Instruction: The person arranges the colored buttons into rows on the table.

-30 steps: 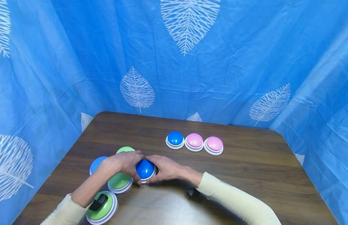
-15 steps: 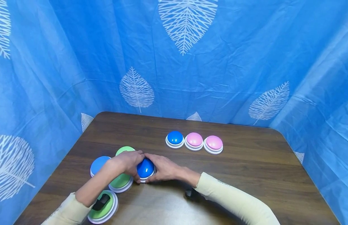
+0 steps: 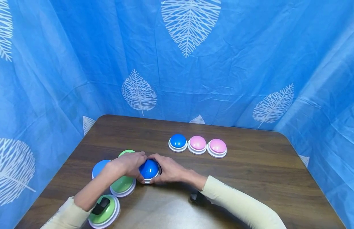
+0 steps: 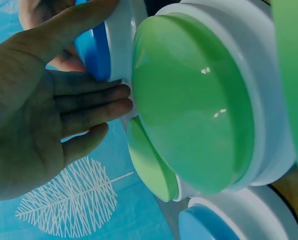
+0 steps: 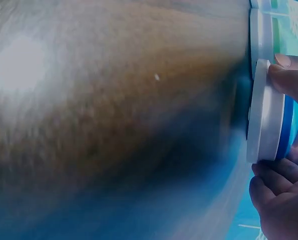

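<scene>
A blue dome push button (image 3: 149,169) on a white round base sits between my two hands at the left of the table. My left hand (image 3: 127,164) holds its left side, the thumb on the near edge and the fingers on the far one. From the right, my right hand (image 3: 170,170) grips it, with thumb and fingers at the white rim (image 5: 269,115) in the right wrist view. That view shows the base standing slightly tilted to the table. A green button (image 4: 189,100) lies close beside my left fingers in the left wrist view.
Left of the hands are a far green button (image 3: 126,152), a blue button (image 3: 99,167) and a near green one (image 3: 104,216). At the back, a blue button (image 3: 178,141) and two pink buttons (image 3: 197,143) stand in a row on the wooden table (image 3: 251,171). Blue curtain surrounds it.
The held blue button has shifted slightly up in the head view, and more of its dome shows. Both hands moved a little with it. The other buttons stay where they were.
</scene>
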A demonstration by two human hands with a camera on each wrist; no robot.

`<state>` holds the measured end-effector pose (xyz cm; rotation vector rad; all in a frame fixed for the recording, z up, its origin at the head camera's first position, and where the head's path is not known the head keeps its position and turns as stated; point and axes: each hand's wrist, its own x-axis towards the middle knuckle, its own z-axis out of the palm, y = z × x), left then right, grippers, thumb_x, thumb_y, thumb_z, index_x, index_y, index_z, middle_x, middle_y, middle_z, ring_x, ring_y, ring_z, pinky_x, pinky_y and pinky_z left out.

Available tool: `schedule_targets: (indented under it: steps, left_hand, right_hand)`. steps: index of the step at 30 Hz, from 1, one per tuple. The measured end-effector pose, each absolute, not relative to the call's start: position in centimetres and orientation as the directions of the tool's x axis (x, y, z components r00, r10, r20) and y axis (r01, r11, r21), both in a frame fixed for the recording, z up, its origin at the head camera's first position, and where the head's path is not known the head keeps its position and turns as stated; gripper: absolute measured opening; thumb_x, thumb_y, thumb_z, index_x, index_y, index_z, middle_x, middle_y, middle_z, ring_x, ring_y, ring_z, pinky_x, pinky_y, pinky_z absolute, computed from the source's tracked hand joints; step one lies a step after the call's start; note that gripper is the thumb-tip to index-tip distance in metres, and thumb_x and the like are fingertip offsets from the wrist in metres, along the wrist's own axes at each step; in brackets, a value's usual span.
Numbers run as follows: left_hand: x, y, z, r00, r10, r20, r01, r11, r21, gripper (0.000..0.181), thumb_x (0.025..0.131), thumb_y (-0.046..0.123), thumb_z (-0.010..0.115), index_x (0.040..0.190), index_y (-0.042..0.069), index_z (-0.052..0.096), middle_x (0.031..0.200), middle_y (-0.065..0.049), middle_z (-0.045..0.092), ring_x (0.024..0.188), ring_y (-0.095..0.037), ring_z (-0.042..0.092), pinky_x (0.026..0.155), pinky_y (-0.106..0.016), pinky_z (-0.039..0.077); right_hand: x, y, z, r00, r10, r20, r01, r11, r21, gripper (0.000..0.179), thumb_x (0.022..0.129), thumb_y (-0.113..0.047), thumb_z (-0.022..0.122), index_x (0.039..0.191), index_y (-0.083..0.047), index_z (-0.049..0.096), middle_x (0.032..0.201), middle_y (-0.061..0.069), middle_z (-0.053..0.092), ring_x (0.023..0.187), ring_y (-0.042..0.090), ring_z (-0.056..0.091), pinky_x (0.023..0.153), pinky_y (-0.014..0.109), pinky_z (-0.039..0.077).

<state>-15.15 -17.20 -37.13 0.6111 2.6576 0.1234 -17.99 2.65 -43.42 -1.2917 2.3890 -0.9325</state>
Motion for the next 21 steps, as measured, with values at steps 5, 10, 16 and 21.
schedule_targets:
  steps: [5, 10, 16, 21]
  left_hand:
    - [-15.4, -17.3, -36.7, -0.82, 0.453, -0.349, 0.414, 0.891, 0.184, 0.078, 0.073, 0.047, 0.086, 0.131, 0.004, 0.057, 0.119, -0.009, 0.059, 0.104, -0.027, 0.059, 0.091, -0.049, 0.052]
    - [-15.7, -17.3, -36.3, -0.824, 0.468, -0.32, 0.422, 0.883, 0.204, 0.076, 0.075, 0.047, 0.085, 0.131, 0.005, 0.056, 0.12, -0.009, 0.059, 0.107, -0.027, 0.059, 0.092, -0.05, 0.051]
    - [-16.0, -16.8, -36.2, -0.835, 0.463, -0.298, 0.413, 0.884, 0.217, 0.075, 0.074, 0.046, 0.085, 0.132, 0.008, 0.057, 0.121, -0.007, 0.059, 0.108, -0.027, 0.058, 0.091, -0.051, 0.051]
    - [-16.4, -16.7, -36.3, -0.834, 0.487, -0.258, 0.432, 0.868, 0.245, 0.073, 0.075, 0.047, 0.085, 0.132, 0.01, 0.057, 0.118, -0.004, 0.059, 0.106, -0.024, 0.059, 0.089, -0.048, 0.053]
  right_hand:
    - [-18.3, 3.1, -43.0, -0.578, -0.812, 0.084, -0.64, 0.387, -0.663, 0.076, 0.081, -0.037, 0.083, 0.14, -0.014, 0.043, 0.134, 0.005, 0.056, 0.119, 0.017, 0.056, 0.097, 0.029, 0.048]
    - [-18.7, 3.6, -42.5, -0.594, -0.801, 0.077, -0.62, 0.395, -0.677, 0.074, 0.081, -0.035, 0.083, 0.14, -0.016, 0.042, 0.134, 0.004, 0.055, 0.121, 0.018, 0.055, 0.099, 0.032, 0.047]
    - [-19.0, 4.3, -42.2, -0.612, -0.787, 0.073, -0.612, 0.413, -0.675, 0.076, 0.08, -0.037, 0.083, 0.142, -0.019, 0.042, 0.136, 0.001, 0.054, 0.123, 0.018, 0.053, 0.1, 0.033, 0.047]
    - [-19.1, 5.0, -41.8, -0.632, -0.77, 0.088, -0.606, 0.421, -0.675, 0.077, 0.079, -0.04, 0.083, 0.141, -0.019, 0.044, 0.135, 0.0, 0.055, 0.122, 0.017, 0.053, 0.1, 0.035, 0.047]
